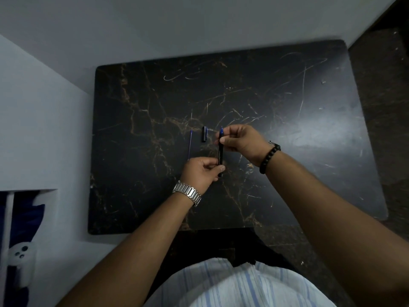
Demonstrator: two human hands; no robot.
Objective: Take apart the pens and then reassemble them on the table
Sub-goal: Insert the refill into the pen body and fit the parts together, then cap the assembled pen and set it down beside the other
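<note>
I hold a black pen barrel (220,154) lengthwise over the middle of the dark marble table (287,129). My left hand (200,173) pinches its near end. My right hand (241,141) grips its far end at the blue tip piece (221,132), where a thin point sticks out. On the table to the left lies a black pen cap (204,134). Further left lies a thin blue ink refill (190,144), pointing away from me.
White walls (44,118) border the table on the left and at the back. A dark floor (380,85) runs along the right. A white controller (21,265) hangs at the lower left beside blue fabric.
</note>
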